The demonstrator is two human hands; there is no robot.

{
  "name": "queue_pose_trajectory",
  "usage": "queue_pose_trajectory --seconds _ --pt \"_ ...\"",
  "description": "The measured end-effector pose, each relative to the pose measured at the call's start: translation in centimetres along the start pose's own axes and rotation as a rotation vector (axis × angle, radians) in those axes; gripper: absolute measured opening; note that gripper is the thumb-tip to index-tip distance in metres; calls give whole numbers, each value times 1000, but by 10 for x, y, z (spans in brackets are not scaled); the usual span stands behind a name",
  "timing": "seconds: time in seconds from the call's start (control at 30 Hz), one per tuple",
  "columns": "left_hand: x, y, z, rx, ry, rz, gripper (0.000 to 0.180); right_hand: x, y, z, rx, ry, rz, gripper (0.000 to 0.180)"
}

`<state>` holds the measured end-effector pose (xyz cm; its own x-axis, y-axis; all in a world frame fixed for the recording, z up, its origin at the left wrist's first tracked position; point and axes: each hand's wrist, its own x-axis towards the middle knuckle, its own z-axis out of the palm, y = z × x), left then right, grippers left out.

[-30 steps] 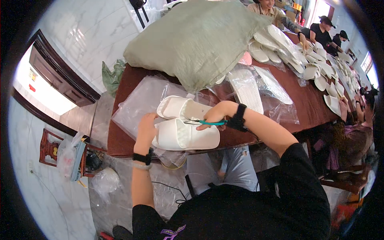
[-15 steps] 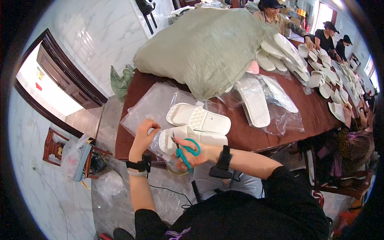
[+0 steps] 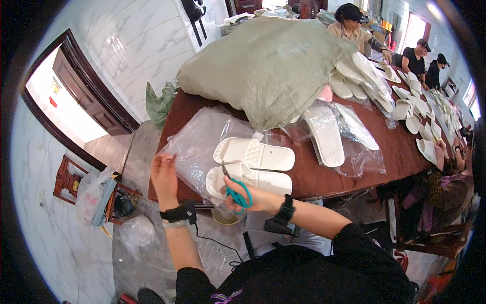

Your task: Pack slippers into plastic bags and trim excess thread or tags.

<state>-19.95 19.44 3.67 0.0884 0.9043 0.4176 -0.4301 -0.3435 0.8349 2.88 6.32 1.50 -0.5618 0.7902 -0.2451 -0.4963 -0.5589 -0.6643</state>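
Note:
My right hand is closed round a pair of scissors with teal handles, their dark blades pointing up over the nearer slipper. Two white slippers lie side by side at the table's front edge, soles down, with quilted straps. Under and beside them spreads a clear plastic bag. Off to the left, my left hand is raised at the table's corner with its fingers curled together. Whatever may be between those fingertips is too small to make out.
A big pale green sack fills the back of the brown-covered table. Bagged slippers lie to the right, more white slippers beyond them. Several people work along the far side and right. A wooden chair holding bags stands at left.
My left hand has moved left, away from the slippers. The right hand keeps the scissors above the nearer slipper, their handles turned a little. The whole view has shifted slightly.

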Motion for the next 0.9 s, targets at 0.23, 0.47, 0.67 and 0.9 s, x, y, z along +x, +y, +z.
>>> queue_pose_trajectory --seconds 0.23,0.47,0.67,0.9 --pt "-46 96 -50 -482 29 368 10 -38 -34 -58 -1747 863 -601 43" --pt "-159 54 -96 75 264 -280 10 -13 -43 -65 -1701 655 -583 47" --pt "-227 -93 -126 242 376 -793 22 15 -36 -63 -1603 865 -585 28" --pt "-201 -250 -133 100 575 -908 21 -48 -65 -69 -1105 907 -900 32"
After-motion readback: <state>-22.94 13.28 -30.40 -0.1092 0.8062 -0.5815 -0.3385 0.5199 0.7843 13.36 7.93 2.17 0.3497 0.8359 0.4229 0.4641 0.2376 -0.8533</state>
